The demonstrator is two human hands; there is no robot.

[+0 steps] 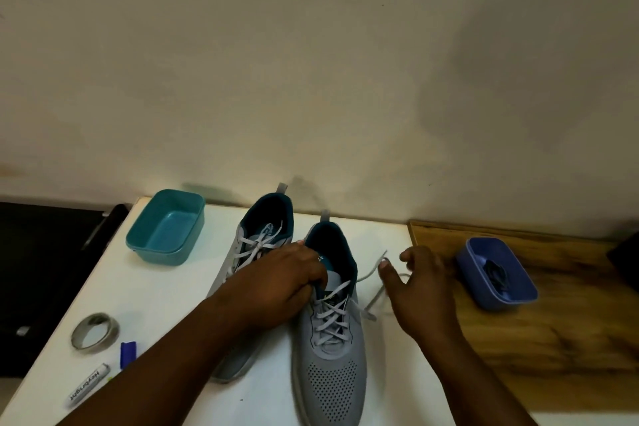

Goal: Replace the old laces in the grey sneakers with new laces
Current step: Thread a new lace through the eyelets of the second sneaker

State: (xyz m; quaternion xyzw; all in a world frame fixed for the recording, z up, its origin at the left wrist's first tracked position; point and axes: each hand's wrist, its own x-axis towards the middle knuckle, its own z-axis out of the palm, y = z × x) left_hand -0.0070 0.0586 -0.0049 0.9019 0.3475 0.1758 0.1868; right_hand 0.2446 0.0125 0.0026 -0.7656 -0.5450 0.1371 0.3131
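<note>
- while the left hand (297, 273) curls its fingers onto the tongue and collar of the right-side grey sneaker (330, 328), steadying it on the white worktop (145, 315), the right hand (420, 287) hangs loosely spread just beside the shoe, gripping nothing.
- the old grey lace (375, 282) is untied on this shoe; its free ends trail off toward the right hand, yet the crossings remain threaded.
- the second sneaker (256, 252), just behind the left arm, is laced and knotted.
- a dark bundle, likely the new laces (496, 273), sits in the blue tray (518, 299) on the wooden surface.
- to do it well, the person should probably pin the shoe firmly, then draw the lace out eyelet by eyelet from the top, not yank one end.
</note>
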